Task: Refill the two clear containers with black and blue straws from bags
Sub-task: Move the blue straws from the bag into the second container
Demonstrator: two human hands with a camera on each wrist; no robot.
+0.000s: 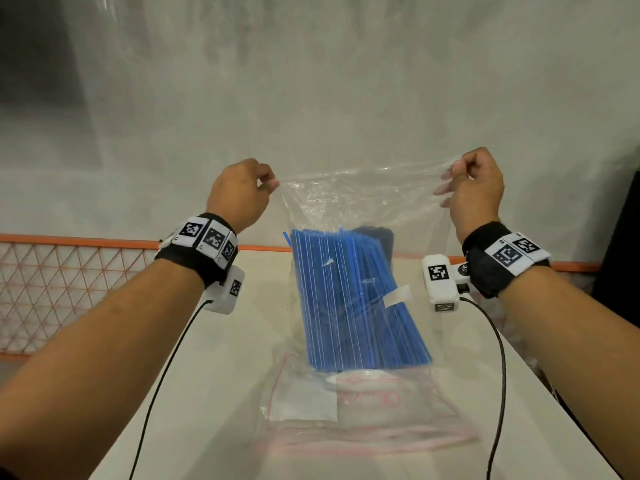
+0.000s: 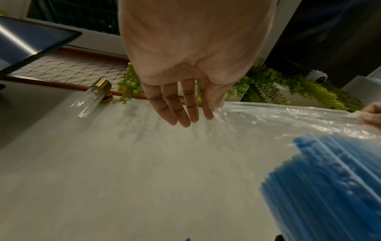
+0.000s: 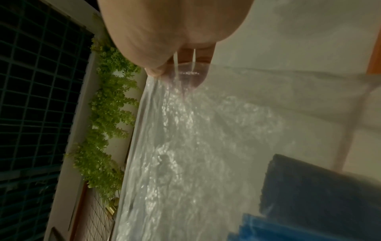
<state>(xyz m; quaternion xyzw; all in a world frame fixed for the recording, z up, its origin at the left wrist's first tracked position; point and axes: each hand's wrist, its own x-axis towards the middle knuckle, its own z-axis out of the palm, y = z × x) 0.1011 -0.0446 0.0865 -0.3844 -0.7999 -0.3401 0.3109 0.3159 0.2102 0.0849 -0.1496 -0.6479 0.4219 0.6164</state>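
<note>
I hold up a clear plastic bag over the white table. My left hand pinches its top left corner and my right hand pinches the top right, so the mouth is stretched between them. Inside stands a bundle of blue straws, with black straws behind it. In the left wrist view the thumb and forefinger pinch the bag's edge above the blue straws, and the other fingers are straight. A clear container with a gold end is at the table's far side. The right wrist view shows black straws through the film.
A flat zip bag with red lines lies on the table under the held bag. An orange mesh fence borders the table's far left. Green plants and a dark screen stand beyond the edge. Wrist cables trail over the table.
</note>
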